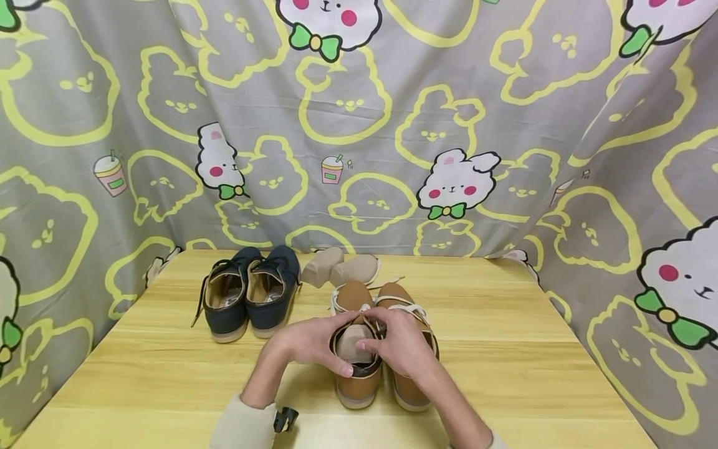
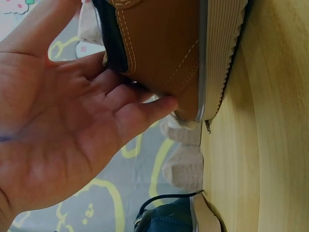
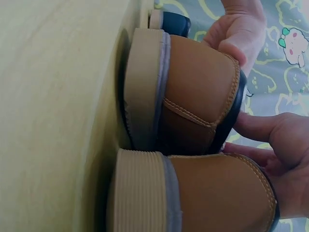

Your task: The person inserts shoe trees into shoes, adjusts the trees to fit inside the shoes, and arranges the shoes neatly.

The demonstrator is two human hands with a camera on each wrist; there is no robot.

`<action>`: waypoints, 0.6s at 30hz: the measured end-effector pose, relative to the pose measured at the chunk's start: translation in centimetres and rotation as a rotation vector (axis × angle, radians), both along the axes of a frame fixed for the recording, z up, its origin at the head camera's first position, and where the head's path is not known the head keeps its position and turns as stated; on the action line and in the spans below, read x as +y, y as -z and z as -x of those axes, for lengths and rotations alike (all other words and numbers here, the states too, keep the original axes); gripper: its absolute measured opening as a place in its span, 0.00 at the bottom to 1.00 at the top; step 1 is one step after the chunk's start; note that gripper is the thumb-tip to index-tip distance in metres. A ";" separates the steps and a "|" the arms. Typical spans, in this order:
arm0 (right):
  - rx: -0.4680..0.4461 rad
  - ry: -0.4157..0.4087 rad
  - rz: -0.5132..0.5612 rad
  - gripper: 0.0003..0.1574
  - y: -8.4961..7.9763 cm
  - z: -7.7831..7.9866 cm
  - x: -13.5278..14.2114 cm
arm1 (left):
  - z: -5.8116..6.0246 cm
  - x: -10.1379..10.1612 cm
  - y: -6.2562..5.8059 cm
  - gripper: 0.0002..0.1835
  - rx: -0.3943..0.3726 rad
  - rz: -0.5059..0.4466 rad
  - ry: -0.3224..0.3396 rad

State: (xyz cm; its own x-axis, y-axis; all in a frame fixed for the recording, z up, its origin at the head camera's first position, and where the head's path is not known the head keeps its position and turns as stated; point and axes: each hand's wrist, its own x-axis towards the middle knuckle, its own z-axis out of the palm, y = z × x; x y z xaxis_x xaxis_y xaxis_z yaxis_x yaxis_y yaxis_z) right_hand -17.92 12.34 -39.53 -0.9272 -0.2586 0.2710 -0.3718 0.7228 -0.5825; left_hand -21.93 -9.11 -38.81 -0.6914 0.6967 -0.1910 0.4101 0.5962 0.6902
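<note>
Two tan shoes with white laces stand side by side at the table's middle. My left hand (image 1: 314,342) grips the left tan shoe (image 1: 358,383) at its collar and heel; in the left wrist view its fingers (image 2: 145,108) lie along the shoe's side (image 2: 164,53). My right hand (image 1: 395,342) reaches across the right tan shoe (image 1: 412,390), fingers curled onto a beige stuffing wad (image 1: 352,346) in the left shoe's opening. From the right wrist, both heels show, the left shoe (image 3: 193,92) and the right shoe (image 3: 217,193), with my right fingers (image 3: 270,130) at the collar.
A navy lace-up pair (image 1: 247,293) stands to the left on the wooden table (image 1: 533,349). Two more beige wads (image 1: 338,268) lie behind the tan shoes. A rabbit-print cloth (image 1: 359,125) walls the table at the back and both sides.
</note>
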 end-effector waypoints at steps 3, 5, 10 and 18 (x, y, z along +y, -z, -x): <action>0.017 0.011 -0.007 0.33 0.1 0.0 -0.1 | -0.1 0.1 0.1 0.60 -0.009 -0.002 0.000; 0.023 0.014 -0.018 0.34 0.1 0.0 -0.2 | -0.1 0.1 0.1 0.60 -0.008 -0.001 -0.002; -0.011 0.016 -0.046 0.38 -0.1 0.0 -0.4 | -0.2 0.1 0.0 0.61 -0.030 -0.024 0.013; -0.036 0.032 -0.050 0.38 -0.2 0.0 -0.9 | -0.3 0.0 -0.1 0.62 -0.039 -0.030 0.024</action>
